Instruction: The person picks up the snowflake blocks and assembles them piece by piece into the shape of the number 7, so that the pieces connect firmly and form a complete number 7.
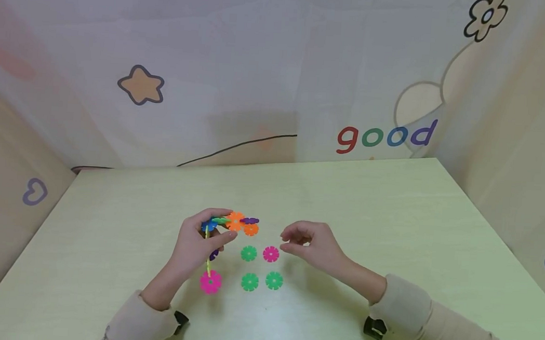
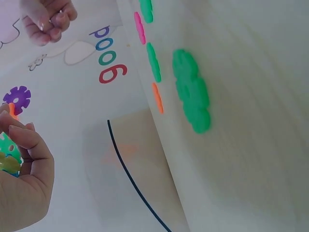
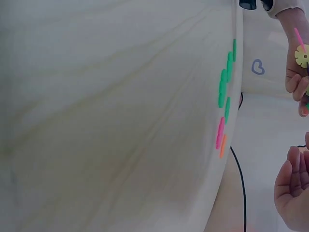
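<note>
My left hand (image 1: 197,243) grips a bent chain of interlocking notched plastic discs, raised above the table. An orange disc (image 1: 235,221) and a purple disc (image 1: 250,220) form the chain's right end. A blue disc (image 1: 209,225) sits within the fingers, and a pink disc (image 1: 211,281) hangs at the lower end. Part of the chain is hidden behind the palm. To the right, my right hand (image 1: 317,245) hovers with loosely bent fingers; nothing shows between thumb and fingertips. Nearest to it lies a loose pink disc (image 1: 271,253). The left wrist view shows the purple disc (image 2: 18,99) beyond the fingers.
Several loose green discs (image 1: 249,282) lie flat on the pale table (image 1: 368,207), with an orange disc (image 1: 251,229) behind them. A printed curtain (image 1: 260,60) hangs along the back and sides. Dark wrist straps (image 1: 375,328) show under the sleeves.
</note>
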### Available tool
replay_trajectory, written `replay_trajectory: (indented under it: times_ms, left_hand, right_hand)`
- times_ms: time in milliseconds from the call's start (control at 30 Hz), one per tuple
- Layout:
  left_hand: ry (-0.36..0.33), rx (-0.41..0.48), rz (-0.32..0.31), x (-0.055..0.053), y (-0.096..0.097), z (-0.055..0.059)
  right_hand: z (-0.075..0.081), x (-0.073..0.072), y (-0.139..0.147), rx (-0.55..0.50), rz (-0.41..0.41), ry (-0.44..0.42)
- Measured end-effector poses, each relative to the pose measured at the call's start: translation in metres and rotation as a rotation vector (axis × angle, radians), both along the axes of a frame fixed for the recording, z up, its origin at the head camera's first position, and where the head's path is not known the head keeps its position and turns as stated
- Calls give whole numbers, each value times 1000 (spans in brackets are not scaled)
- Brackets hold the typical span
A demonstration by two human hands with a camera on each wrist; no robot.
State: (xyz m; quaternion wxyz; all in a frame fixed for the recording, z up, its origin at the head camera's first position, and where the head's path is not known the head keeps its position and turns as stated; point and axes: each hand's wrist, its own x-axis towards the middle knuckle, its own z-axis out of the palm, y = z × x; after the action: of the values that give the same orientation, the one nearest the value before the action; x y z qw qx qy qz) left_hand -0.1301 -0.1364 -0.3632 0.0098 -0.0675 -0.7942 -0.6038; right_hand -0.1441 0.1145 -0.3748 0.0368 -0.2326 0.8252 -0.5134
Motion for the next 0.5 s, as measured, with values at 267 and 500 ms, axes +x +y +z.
replay_trajectory:
  times_ms: [267,500]
  left_hand:
    - [-21,-2,46,-6,-8,-1]
    - [-12,41,47,-8,-10,1]
  right_hand:
    - [-12,-4,-2,95,152,-21]
    - [-25,-4,-2,194,287,-33]
